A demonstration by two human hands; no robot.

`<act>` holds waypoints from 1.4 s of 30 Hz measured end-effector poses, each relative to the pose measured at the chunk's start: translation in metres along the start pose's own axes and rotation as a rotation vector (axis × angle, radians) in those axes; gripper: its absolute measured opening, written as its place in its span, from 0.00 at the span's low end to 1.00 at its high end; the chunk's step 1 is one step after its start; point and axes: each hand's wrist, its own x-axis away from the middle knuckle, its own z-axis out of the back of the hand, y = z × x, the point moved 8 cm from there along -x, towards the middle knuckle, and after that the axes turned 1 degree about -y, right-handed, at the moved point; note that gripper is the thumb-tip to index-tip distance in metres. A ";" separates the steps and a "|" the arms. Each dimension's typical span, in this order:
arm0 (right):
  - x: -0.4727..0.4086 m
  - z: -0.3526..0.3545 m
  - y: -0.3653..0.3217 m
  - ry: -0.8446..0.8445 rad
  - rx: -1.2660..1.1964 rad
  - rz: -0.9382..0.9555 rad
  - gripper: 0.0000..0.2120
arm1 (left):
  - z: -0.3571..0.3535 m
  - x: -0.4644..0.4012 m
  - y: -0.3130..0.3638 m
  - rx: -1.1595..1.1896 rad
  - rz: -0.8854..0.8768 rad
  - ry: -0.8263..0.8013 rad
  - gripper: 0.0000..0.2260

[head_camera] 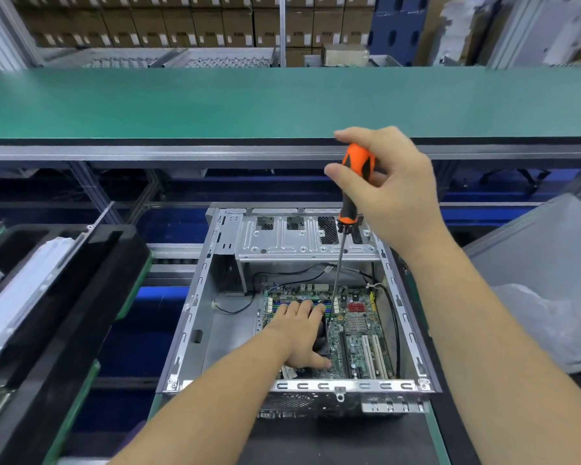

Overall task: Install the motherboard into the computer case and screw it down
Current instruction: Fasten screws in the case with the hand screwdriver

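Far left: a black foam tray (81,280) with a long pale metal part (21,297) lying tilted across it. Across the back, a green worktop (182,102), and beyond it stacked cardboard boxes (148,25).

At centre, open-topped and seen from above: the computer case (215,330), silver steel, drive cage (302,236) at its far end. Down on the case floor, toward the right side, the motherboard (359,333), green, with white slots and a red component. Black cables (393,317) looping along the right wall and under the cage.

Reaching in from lower left: the left hand (302,333), grip spread, fingers flat over the board's dark central part, thumb pressed on the near edge; pinching nothing.

Just right of it: the screwdriver (349,203), orange and black handle high above the case, thin shaft slanting down, tip on the board close beside the left fingers. Screw under the tip too small to tell.

Above the case: the right hand (393,186), grip curled around the handle's top, thumb and forefinger pinching the orange part.

Far right: a grey panel (544,263) with clear plastic wrap (530,317) on it.
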 end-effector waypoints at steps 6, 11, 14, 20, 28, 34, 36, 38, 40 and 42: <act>-0.004 0.001 -0.006 -0.076 0.080 -0.007 0.15 | 0.000 0.000 0.000 0.007 0.001 -0.005 0.50; 0.001 -0.015 -0.007 -0.331 -0.062 -0.121 0.28 | 0.000 0.000 0.000 0.015 0.000 -0.015 0.50; -0.009 -0.007 -0.013 -0.275 0.294 -0.048 0.25 | 0.001 0.000 0.000 0.007 -0.003 0.004 0.50; -0.005 -0.015 -0.019 -0.363 0.033 -0.122 0.25 | 0.000 -0.001 -0.001 -0.003 0.004 -0.002 0.50; -0.005 -0.011 -0.017 -0.395 0.074 -0.141 0.21 | 0.001 -0.001 0.000 0.003 0.005 -0.012 0.50; -0.025 0.000 -0.018 -0.294 0.859 -0.117 0.17 | 0.001 0.000 0.000 -0.017 0.007 -0.014 0.50; -0.030 -0.007 -0.019 -0.388 0.927 -0.100 0.16 | 0.002 -0.001 0.000 -0.019 0.006 -0.008 0.50; -0.031 -0.017 -0.020 -0.544 0.894 -0.073 0.15 | 0.001 -0.002 -0.001 -0.020 0.005 -0.009 0.50; -0.032 -0.022 -0.025 -0.721 0.800 -0.094 0.16 | -0.001 -0.003 -0.001 -0.027 0.007 -0.009 0.50; -0.033 -0.022 -0.028 -0.866 0.794 -0.140 0.15 | -0.002 -0.004 -0.002 -0.028 0.009 -0.005 0.51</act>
